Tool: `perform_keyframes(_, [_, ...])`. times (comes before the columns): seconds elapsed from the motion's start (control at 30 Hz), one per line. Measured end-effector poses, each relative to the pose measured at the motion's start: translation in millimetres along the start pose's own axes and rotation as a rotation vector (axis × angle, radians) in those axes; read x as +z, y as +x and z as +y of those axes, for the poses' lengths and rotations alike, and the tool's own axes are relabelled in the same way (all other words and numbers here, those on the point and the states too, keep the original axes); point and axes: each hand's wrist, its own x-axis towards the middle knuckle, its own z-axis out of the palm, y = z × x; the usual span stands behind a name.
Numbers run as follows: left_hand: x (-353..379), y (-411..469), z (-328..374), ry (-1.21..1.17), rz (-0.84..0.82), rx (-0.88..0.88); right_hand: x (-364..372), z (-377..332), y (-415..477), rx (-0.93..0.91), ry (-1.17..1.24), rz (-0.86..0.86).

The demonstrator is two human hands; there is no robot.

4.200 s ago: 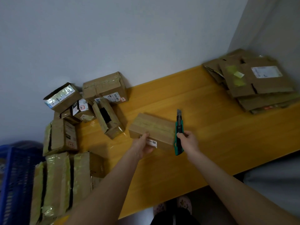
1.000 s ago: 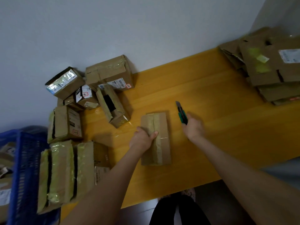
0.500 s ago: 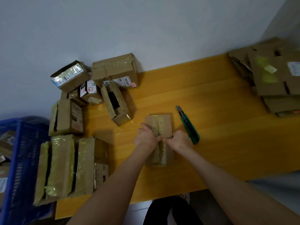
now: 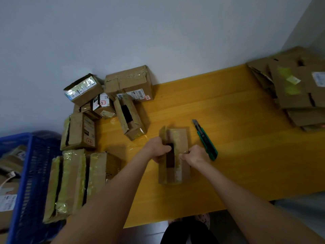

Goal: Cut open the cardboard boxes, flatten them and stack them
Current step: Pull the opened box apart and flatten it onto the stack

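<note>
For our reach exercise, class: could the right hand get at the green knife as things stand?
Probably yes. The knife lies bare on the table beside the right hand, nothing between them; the hand must first release the box.

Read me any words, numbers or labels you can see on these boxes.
None can be read.
Shipping label on the back box: barcode and print too small.
Silver label on the tilted box: blurred.
White label on the flattened stack: blurred.
</note>
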Motion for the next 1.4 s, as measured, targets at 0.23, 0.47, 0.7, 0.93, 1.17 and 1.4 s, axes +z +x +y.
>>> perform_keyframes(0.23, [-18,-32,-15,-0.267,0.07,0.107,-4,-7,-12,-0.058,0.058,-0.003])
perform_keyframes(0.47, [-55,-71,32,-0.094,0.271,0.391,-56,-41,-29,-0.11,-0.101,0.194])
perform_keyframes(0.7, [-82,-88,54,-0.079,0.443,0.459,-94,-49,-38,-0.256,0.226,0.24])
perform_keyframes(0.93, [-102,-88,33,-0.515,0.261,0.481,-117,-22,-48,-0.223,0.918,0.044])
perform_keyframes(1.17, [-98,-93,49,-0.229,0.344,0.574,-132,-32,-51,-0.228,0.175,0.492])
perform_keyframes(1.4, [-100,-115,91,0.364,0.5,0.804,-152,-60,-63,-0.365,-0.455,0.612])
